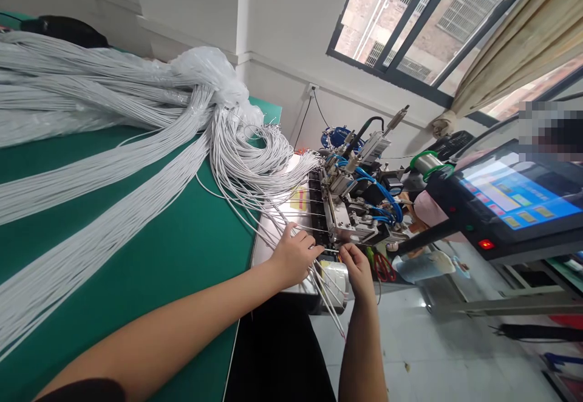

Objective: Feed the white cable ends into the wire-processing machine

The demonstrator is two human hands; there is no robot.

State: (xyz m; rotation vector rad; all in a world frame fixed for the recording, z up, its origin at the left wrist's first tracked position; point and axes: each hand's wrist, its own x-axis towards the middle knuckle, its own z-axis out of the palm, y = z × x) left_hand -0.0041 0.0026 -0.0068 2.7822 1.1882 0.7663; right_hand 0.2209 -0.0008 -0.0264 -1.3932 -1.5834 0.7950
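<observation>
My left hand (pixel 295 254) rests on the metal plate in front of a small machine (pixel 355 204), fingers pinched round a thin white wire. My right hand (pixel 357 268) is just to its right, fingers closed on the same thin white wires (pixel 325 292), which hang down past the table's edge. Several white wires lie side by side across the black feed track (pixel 314 198) leading into the machine. A large fan of white wire bundles (pixel 136 165) spreads over the green table (pixel 173 262) to the left.
A touchscreen panel (pixel 514 198) on an arm stands to the right, with a lit red button (pixel 486 244). Blue air hoses (pixel 385 192) loop over the machine. A clear plastic bag (pixel 209 71) covers the wire ends. A window and curtain are behind.
</observation>
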